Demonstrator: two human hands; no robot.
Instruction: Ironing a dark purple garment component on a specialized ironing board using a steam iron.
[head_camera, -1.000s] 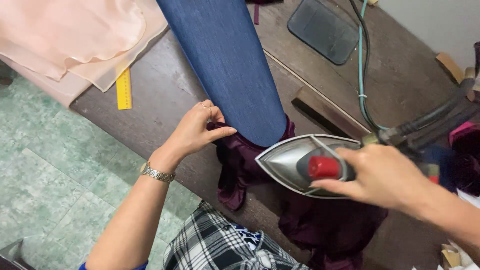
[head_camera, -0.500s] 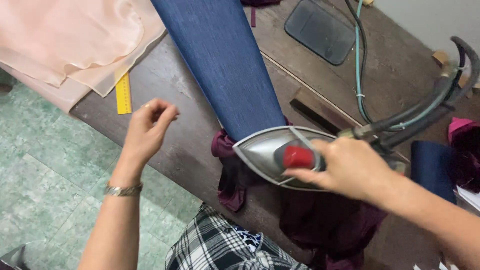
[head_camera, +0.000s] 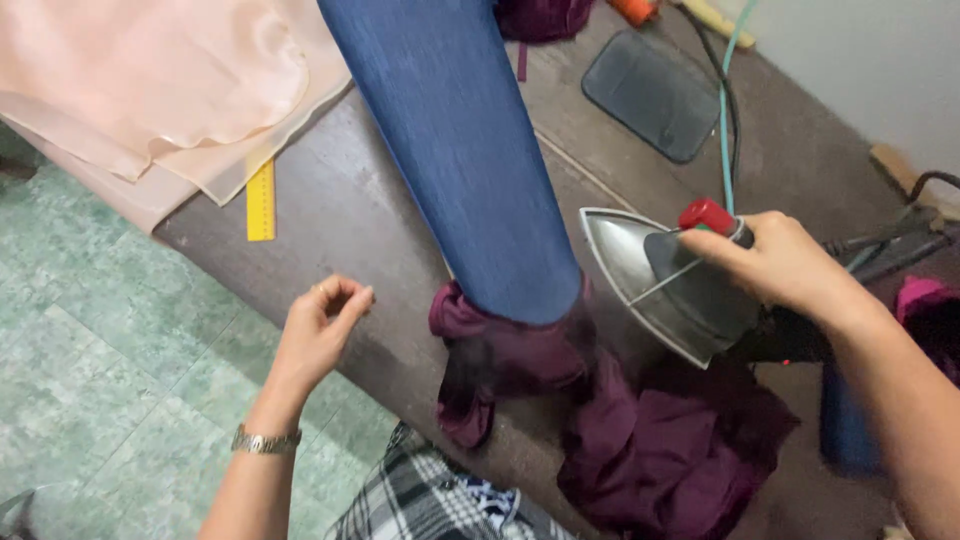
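The purple cloth lies crumpled on the near edge of the brown table, dark and full of folds. The left hand hangs in the air to the left of the purple cloth, holding nothing, its fingers curled loosely with the tips near each other. One iron is tipped up just above the purple cloth, shiny and grey with a red knob. The right hand grips its handle. One blue cloth lies past the purple cloth, overlapping it. Farther off are one yellow ruler, one pink cloth and one grey pad.
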